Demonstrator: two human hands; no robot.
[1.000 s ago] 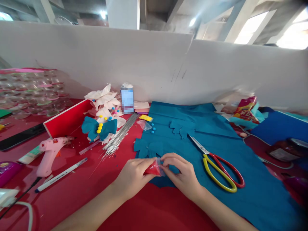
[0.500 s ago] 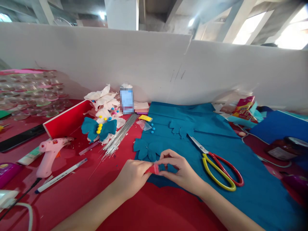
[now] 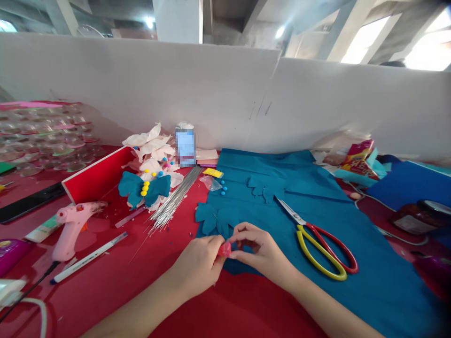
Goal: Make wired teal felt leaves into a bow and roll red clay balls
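Between my two hands is a small red packet (image 3: 224,249) with a crinkled, shiny wrap. My left hand (image 3: 199,260) is closed around it, hiding most of it. My right hand (image 3: 259,249) pinches its right end with thumb and fingertips. Just beyond my hands lies a blue cloth flower shape (image 3: 215,218) on the large blue cloth (image 3: 352,225). Scissors (image 3: 313,241) with one yellow and one red handle rest on the cloth to the right of my right hand.
A blue cloth butterfly (image 3: 145,188) with yellow balls leans on white petals. Near it lie a wire bundle (image 3: 178,199), a yellow packet (image 3: 213,173) and small blue balls (image 3: 223,188). A pink glue gun (image 3: 72,227) and a marker (image 3: 89,257) are left. A phone (image 3: 185,148) stands behind.
The red packet has turned and sunk deeper into my left hand, so less of it shows. Both hands have shifted slightly; the other things stay put.
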